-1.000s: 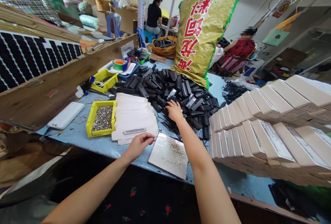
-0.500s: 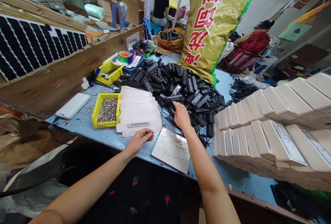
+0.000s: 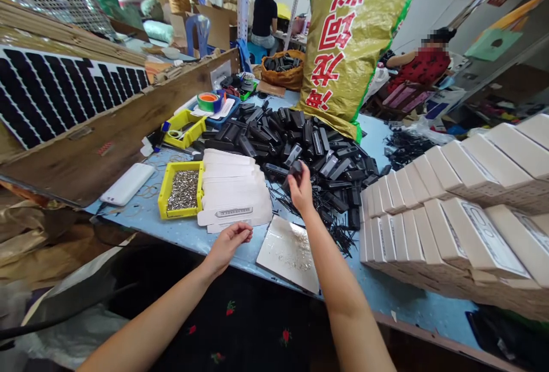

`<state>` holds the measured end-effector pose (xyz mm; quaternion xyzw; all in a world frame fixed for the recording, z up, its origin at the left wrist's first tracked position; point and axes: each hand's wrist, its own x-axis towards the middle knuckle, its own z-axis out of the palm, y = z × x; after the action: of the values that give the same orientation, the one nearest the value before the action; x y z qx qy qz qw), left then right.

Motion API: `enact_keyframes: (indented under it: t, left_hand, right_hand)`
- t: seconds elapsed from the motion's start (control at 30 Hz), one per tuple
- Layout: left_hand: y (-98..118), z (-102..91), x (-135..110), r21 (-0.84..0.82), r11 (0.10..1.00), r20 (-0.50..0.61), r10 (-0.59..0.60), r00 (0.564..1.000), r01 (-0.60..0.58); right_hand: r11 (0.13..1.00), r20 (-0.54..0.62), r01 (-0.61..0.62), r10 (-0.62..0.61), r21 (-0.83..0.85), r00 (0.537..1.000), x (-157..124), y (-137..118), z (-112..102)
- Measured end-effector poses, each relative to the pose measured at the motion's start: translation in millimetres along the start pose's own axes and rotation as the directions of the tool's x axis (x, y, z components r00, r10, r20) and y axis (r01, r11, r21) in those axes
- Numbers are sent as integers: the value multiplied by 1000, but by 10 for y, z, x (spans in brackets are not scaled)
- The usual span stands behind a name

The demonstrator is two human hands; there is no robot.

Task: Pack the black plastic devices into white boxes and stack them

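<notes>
Over the near edge of a heap of black plastic casings (image 3: 274, 131), my right hand (image 3: 302, 189) is closed round one black plastic casing (image 3: 294, 170), tilted up in the fingers. My left hand (image 3: 229, 245) hovers at the table's front edge with its fingers curled and thumb pressed to them; whatever they may hold is hidden. Just beyond it lies a fanned stack of flat white cartons (image 3: 234, 189), the front one printed with a drawing. Between the two hands a pale square board (image 3: 285, 252) carries scattered small shiny metal pieces.
A yellow bin (image 3: 163, 197) of small metal parts stands left of the cartons, near a white phone-like device (image 3: 128, 183). Stacked boxes (image 3: 412, 234) wall off the right. Behind the heap leans a large gold sack (image 3: 343, 46). Other people sit farther back.
My right hand has taken a black casing from the heap and lifted it slightly. My left hand stays curled in nearly the same place. The camera view has shifted a little.
</notes>
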<state>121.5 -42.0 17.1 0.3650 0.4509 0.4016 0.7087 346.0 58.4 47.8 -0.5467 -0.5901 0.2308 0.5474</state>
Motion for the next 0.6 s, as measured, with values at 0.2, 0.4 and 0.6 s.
enact_keyframes:
  t: [0.2,0.4,0.6]
  left_hand:
    - [61,280,-29,-43,998,95,39,995,-35]
    - [59,386,-65,55,993,98,97,990,-103]
    - [-48,450,-89,6,992,46,125,991,-125]
  right_hand:
    - [513,-21,-204,399,834,917,-910,-728,98]
    - [443,-194,-75,530,893,826,-1041,-798,148]
    - [405,-203,-92,627,910,752,-1087,-739,108]
